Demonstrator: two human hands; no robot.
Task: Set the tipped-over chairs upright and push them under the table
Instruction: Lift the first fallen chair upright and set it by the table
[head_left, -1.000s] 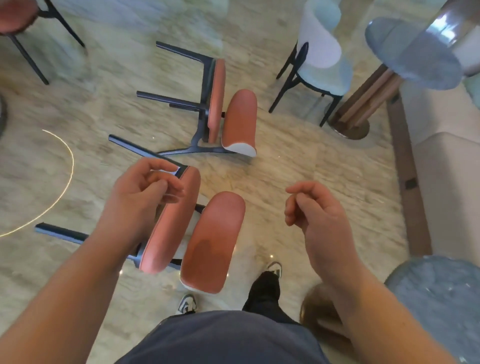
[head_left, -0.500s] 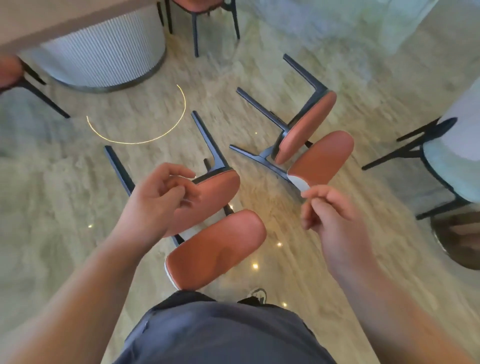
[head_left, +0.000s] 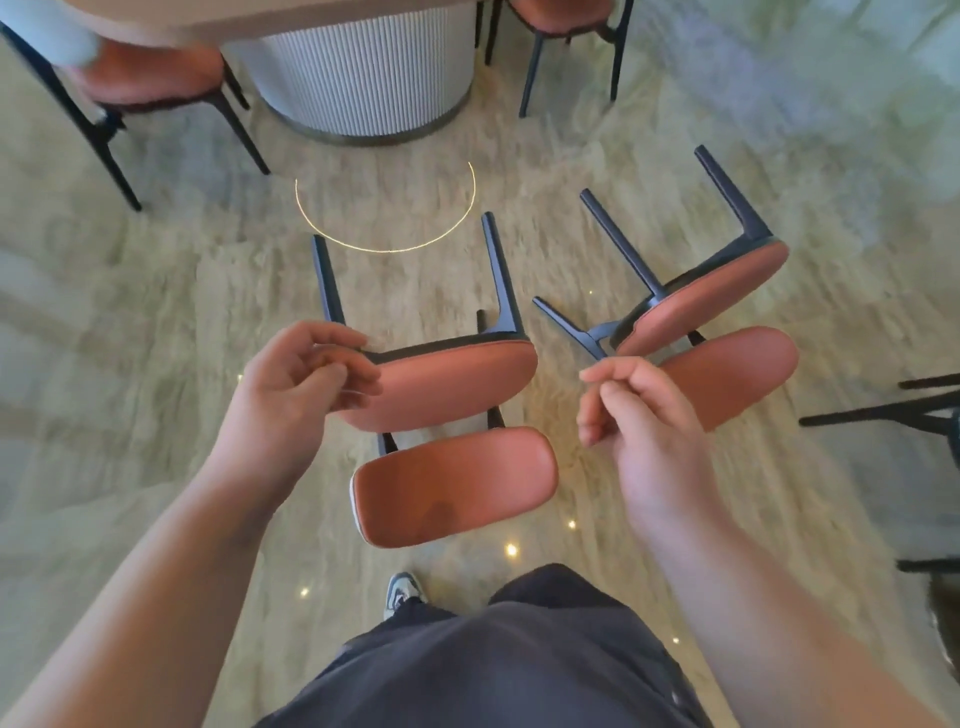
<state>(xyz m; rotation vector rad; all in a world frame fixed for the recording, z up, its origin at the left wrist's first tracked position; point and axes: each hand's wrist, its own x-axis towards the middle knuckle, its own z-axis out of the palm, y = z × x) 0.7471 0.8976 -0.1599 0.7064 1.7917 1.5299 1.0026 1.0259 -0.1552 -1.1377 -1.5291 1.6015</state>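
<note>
View swung left since half a second ago: round table with ribbed white base (head_left: 363, 73) now ahead. Left hand (head_left: 296, 384) pinching seat edge of nearer tipped terracotta-upholstered, black-legged chair (head_left: 447, 384); right hand (head_left: 639, 415) loosely curled, empty. Righting step; next, lift backrest. Two chairs down, second (head_left: 711, 306) just right.

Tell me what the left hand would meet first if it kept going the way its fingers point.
The left hand has its curled fingers pointing right, at the seat edge of the nearer tipped chair. That seat would probably come first; the fingertips already overlap its rim, though whether they touch it is unclear from this one view.
</note>
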